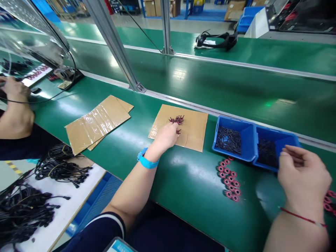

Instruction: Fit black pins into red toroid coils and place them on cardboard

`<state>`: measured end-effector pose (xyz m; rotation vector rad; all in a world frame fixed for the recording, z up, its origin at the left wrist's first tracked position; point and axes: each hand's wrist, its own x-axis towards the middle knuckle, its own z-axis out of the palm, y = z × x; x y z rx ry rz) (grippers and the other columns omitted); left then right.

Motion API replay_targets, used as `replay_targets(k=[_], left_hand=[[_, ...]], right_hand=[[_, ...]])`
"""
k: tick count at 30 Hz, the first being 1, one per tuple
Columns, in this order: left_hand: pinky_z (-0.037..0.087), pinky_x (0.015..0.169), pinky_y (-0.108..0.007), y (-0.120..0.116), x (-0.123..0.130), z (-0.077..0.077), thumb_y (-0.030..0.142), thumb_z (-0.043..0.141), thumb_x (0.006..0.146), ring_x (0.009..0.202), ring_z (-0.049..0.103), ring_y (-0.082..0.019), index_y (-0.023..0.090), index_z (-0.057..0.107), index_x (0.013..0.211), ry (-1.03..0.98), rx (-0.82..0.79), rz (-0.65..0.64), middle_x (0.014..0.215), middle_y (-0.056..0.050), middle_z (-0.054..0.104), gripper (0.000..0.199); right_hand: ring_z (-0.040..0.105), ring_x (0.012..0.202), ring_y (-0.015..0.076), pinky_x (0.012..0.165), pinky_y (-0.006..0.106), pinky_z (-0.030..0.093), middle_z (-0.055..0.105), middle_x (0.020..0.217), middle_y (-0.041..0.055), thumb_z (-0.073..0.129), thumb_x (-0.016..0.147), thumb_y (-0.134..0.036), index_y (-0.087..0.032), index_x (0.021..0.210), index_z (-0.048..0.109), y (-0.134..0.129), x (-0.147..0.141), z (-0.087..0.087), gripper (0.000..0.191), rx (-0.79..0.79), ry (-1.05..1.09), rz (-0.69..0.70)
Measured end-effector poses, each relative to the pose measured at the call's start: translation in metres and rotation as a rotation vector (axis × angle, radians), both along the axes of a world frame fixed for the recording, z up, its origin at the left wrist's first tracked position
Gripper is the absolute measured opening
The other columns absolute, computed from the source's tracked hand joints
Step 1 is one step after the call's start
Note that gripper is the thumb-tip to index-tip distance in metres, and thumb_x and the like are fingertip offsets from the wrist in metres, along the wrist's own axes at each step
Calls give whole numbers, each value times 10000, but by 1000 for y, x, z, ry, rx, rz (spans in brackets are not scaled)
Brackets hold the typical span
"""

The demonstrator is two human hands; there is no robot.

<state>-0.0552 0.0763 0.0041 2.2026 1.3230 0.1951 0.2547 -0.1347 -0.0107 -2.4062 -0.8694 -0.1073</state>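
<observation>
My left hand, with a blue band at the wrist, reaches over a brown cardboard sheet. Its fingers are bent down beside a small pile of dark and red parts; a piece shows at the fingertips. My right hand is raised at the right, over the near edge of the right blue bin, fingers curled together; what they hold, if anything, is hidden. The left blue bin holds thin black pieces. Red and black ring-shaped parts lie on the green table in front of the bins.
More cardboard sheets lie left of centre. Bundled black cables cover a white board at lower left. Another person's arm is at far left. Metal posts rise behind, and more ring parts lie at far right.
</observation>
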Motion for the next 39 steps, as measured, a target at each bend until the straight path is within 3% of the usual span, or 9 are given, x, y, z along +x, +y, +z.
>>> replay_targets(k=[6, 9, 12, 14, 17, 20, 31, 33, 39], left_hand=[[508, 901, -432, 19, -10, -15, 72, 541, 862, 1029, 627, -270, 190, 539, 968, 54, 105, 172, 1032, -117, 657, 159], [513, 866, -429, 17, -12, -10, 112, 584, 865, 1007, 627, -272, 189, 503, 1041, 62, 154, 246, 1026, -112, 651, 209], [508, 834, -415, 2, -5, 0, 159, 574, 896, 931, 625, -248, 183, 496, 1052, 44, 182, 203, 965, -87, 644, 176], [505, 789, -370, -17, 8, 2, 156, 545, 916, 843, 618, -206, 194, 523, 989, -33, 106, -2, 890, -47, 639, 85], [514, 814, -339, -54, 31, -4, 171, 584, 924, 874, 621, -188, 194, 582, 942, -76, -82, -554, 933, -40, 653, 30], [511, 932, -404, -86, 50, -15, 215, 613, 935, 1031, 601, -238, 166, 604, 1137, -10, -1, -703, 1102, -95, 645, 208], [463, 959, -481, -105, 72, -26, 298, 632, 942, 1051, 544, -270, 179, 639, 1067, -65, -88, -620, 1096, -104, 657, 173], [463, 965, -473, -103, 69, -26, 259, 638, 925, 1024, 564, -251, 182, 641, 1032, -208, -219, -533, 1060, -94, 665, 132], [514, 929, -365, -93, 58, -15, 222, 696, 860, 941, 652, -159, 177, 663, 1029, -824, -917, -162, 1014, -57, 693, 178]], right_hand=[[686, 826, 305, 751, 439, 504, 732, 906, 138, 576, 790, -366, -225, 947, 702, 5, 13, -12, 246, -351, 114, 136], [674, 859, 303, 778, 432, 490, 716, 973, 155, 597, 785, -384, -205, 940, 708, 7, 9, -16, 261, -393, 128, 167], [667, 907, 292, 803, 407, 475, 708, 993, 149, 586, 816, -377, -191, 963, 716, 8, 3, -14, 271, -413, 149, 183], [659, 893, 279, 784, 395, 462, 711, 966, 128, 567, 838, -358, -198, 961, 715, 9, -2, -12, 251, -412, 161, 174], [651, 867, 252, 757, 369, 450, 721, 955, 106, 545, 864, -331, -207, 945, 707, 13, -11, -8, 220, -397, 176, 151], [650, 852, 245, 702, 354, 431, 733, 964, 85, 515, 898, -342, -227, 953, 709, 18, -20, -7, 232, -373, 176, 114], [672, 856, 261, 738, 371, 449, 762, 964, 96, 505, 921, -370, -209, 927, 752, 15, -26, -7, 294, -125, 125, 140], [678, 824, 250, 738, 369, 464, 763, 929, 90, 526, 903, -362, -208, 924, 740, 15, -25, -8, 264, -107, 144, 142], [681, 807, 268, 739, 389, 484, 773, 889, 110, 531, 888, -376, -207, 955, 751, 11, -19, -9, 285, -66, 111, 135]])
